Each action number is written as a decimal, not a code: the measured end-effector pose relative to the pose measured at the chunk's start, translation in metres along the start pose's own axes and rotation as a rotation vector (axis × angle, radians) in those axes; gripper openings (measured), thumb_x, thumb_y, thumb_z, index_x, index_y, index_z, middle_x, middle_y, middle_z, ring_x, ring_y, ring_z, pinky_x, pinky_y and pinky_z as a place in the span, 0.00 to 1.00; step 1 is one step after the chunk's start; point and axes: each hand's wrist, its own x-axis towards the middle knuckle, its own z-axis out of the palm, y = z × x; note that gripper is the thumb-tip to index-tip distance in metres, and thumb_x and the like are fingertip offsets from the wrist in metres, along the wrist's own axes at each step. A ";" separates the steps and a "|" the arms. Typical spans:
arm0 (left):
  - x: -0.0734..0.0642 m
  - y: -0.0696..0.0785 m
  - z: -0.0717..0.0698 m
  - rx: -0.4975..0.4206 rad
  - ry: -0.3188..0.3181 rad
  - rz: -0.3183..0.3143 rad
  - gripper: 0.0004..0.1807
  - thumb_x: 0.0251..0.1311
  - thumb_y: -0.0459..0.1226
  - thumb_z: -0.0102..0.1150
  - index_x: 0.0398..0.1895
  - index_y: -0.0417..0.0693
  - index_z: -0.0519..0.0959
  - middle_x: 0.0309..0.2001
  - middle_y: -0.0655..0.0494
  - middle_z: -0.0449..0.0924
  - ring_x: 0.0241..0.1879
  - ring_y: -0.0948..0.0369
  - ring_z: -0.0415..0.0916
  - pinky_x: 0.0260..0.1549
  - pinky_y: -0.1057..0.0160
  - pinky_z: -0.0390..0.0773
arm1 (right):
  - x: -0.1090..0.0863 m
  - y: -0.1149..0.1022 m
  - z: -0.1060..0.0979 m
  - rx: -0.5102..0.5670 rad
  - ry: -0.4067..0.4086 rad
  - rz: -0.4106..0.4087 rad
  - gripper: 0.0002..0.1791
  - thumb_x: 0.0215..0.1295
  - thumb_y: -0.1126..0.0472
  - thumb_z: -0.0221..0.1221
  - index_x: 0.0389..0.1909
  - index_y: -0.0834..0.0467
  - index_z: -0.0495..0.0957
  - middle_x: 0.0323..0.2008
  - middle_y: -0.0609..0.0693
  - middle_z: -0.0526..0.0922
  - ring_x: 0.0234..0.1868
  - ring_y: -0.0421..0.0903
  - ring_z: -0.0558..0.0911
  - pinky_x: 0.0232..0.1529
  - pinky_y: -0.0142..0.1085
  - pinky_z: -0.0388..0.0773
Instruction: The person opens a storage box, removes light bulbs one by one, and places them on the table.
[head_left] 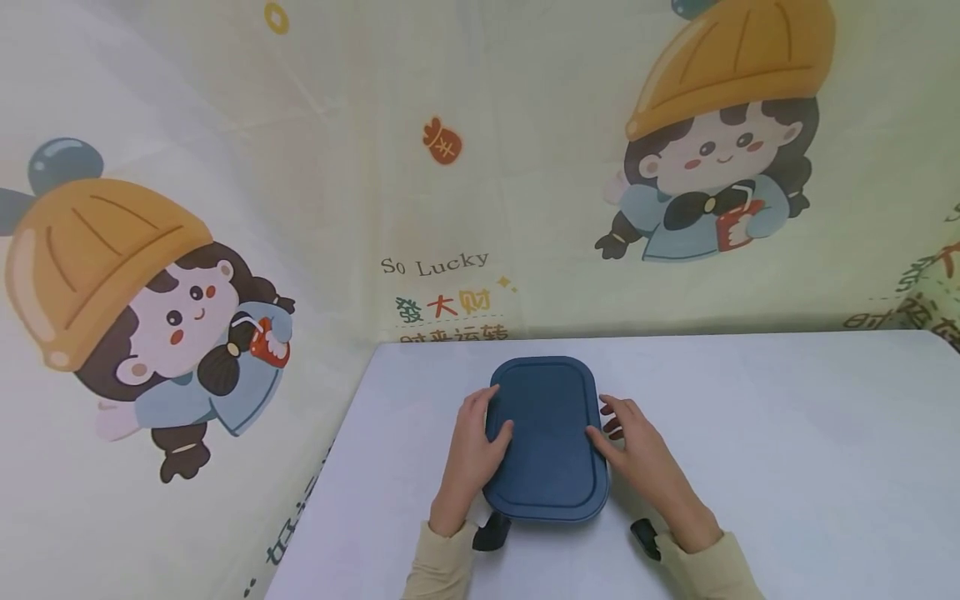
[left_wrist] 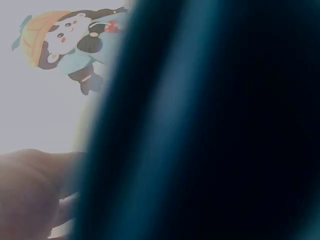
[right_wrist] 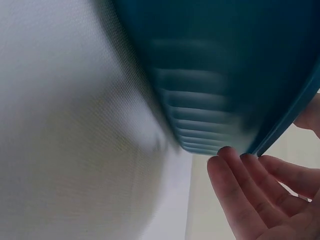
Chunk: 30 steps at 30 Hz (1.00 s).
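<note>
A dark blue lidded storage box (head_left: 551, 442) rests on the white table, its long sides running away from me. My left hand (head_left: 476, 442) lies along the left side, thumb on the lid and fingertips at the rim. At the right side is my right hand (head_left: 637, 442), thumb touching the lid's edge and fingers extended beside the wall. The right wrist view shows the box's ridged wall (right_wrist: 200, 115), with nearly straight fingers (right_wrist: 250, 200) by its far corner. In the left wrist view, the blurred box (left_wrist: 165, 120) hides most of the left hand (left_wrist: 30, 195).
The white table (head_left: 787, 450) extends widely to the right. A cloth backdrop (head_left: 540, 192) with cartoon figures hangs behind it and on the left. Black wrist-worn devices (head_left: 492, 533) show beneath both wrists, near the cream sleeves (head_left: 442, 562).
</note>
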 end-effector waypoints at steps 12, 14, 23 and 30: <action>0.000 -0.019 0.003 -0.120 -0.024 -0.109 0.32 0.66 0.37 0.61 0.70 0.35 0.64 0.60 0.38 0.73 0.54 0.47 0.77 0.53 0.49 0.79 | 0.001 0.004 -0.001 0.078 -0.004 0.014 0.26 0.66 0.61 0.64 0.61 0.67 0.71 0.38 0.52 0.78 0.37 0.43 0.80 0.43 0.40 0.82; 0.000 -0.022 0.002 -0.141 -0.025 -0.136 0.32 0.66 0.38 0.61 0.70 0.35 0.64 0.59 0.39 0.74 0.53 0.48 0.78 0.51 0.50 0.80 | 0.001 0.003 -0.001 0.096 -0.011 0.019 0.26 0.66 0.60 0.65 0.61 0.67 0.71 0.37 0.51 0.77 0.37 0.42 0.80 0.43 0.40 0.82; -0.002 -0.030 0.002 -0.171 -0.033 -0.130 0.28 0.67 0.40 0.60 0.67 0.37 0.70 0.55 0.43 0.78 0.49 0.52 0.80 0.47 0.56 0.81 | 0.001 0.003 -0.002 0.135 -0.026 0.038 0.27 0.66 0.58 0.64 0.62 0.67 0.71 0.39 0.51 0.78 0.39 0.43 0.80 0.45 0.41 0.82; 0.000 -0.034 -0.005 -0.201 -0.082 -0.158 0.27 0.67 0.43 0.61 0.65 0.40 0.72 0.52 0.45 0.79 0.46 0.55 0.79 0.44 0.61 0.81 | -0.003 0.005 -0.005 0.155 -0.027 0.034 0.27 0.67 0.60 0.63 0.64 0.66 0.72 0.42 0.53 0.81 0.41 0.45 0.82 0.43 0.35 0.82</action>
